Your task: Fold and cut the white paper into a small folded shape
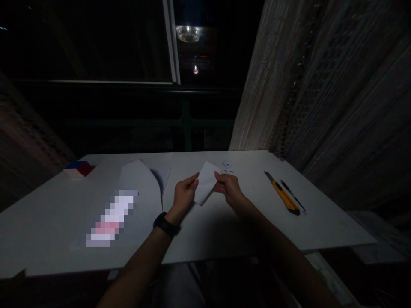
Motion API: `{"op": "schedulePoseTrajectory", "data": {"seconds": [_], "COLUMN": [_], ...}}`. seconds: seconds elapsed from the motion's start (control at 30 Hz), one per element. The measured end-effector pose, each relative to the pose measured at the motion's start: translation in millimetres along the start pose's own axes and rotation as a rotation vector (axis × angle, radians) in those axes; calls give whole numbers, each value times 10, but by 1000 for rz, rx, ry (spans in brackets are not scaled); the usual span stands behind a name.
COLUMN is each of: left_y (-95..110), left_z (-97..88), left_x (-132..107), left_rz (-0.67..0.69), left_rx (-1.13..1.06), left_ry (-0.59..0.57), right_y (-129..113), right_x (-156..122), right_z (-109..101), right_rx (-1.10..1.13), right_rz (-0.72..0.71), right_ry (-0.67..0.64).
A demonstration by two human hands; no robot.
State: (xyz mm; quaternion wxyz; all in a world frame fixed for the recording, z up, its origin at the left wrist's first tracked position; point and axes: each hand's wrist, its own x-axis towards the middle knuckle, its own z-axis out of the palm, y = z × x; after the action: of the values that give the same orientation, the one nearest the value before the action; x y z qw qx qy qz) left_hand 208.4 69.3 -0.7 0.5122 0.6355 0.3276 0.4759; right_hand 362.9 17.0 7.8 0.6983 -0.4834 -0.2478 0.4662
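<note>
White edge-held paper [204, 185], cutter [281, 193] apart

The paper [204, 185] and table [252, 173] are white, the cutter [282, 195] yellow and black, the watch [165, 223] black.

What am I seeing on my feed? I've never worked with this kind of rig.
There is no robot here: one person works bare-handed, and a camera on their head looks forward and down. The left hand, with a dark watch on its wrist, and the right hand hold a piece of white paper between them, above a white table. To the left lie curled paper and a blue, red and white object; to the right, a yellow cutter knife and a pen. One patch is pixelated, so I cannot tell what it shows.
</note>
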Motion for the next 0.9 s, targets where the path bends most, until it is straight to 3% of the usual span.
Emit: {"op": "schedulePoseTrajectory", "data": {"seconds": [0.23, 0.63, 0.77, 0.9], "left_y": [6, 26, -11, 10], "left_z": [16, 14, 9, 3], "left_x": [-12, -20, -11, -14], "left_rz": [4, 22, 23, 29], "left_rx": [40, 86, 83, 78], "left_ry": [-15, -19, -43, 4], "right_y": [-6, 16, -11, 7], "right_x": [30, 65, 60, 30], "right_z": [-14, -49, -59, -16], "right_rx": [63, 38, 42, -17], "right_rz": [-82, -140, -138, -99], "right_ry": [106, 175, 169, 101]}}
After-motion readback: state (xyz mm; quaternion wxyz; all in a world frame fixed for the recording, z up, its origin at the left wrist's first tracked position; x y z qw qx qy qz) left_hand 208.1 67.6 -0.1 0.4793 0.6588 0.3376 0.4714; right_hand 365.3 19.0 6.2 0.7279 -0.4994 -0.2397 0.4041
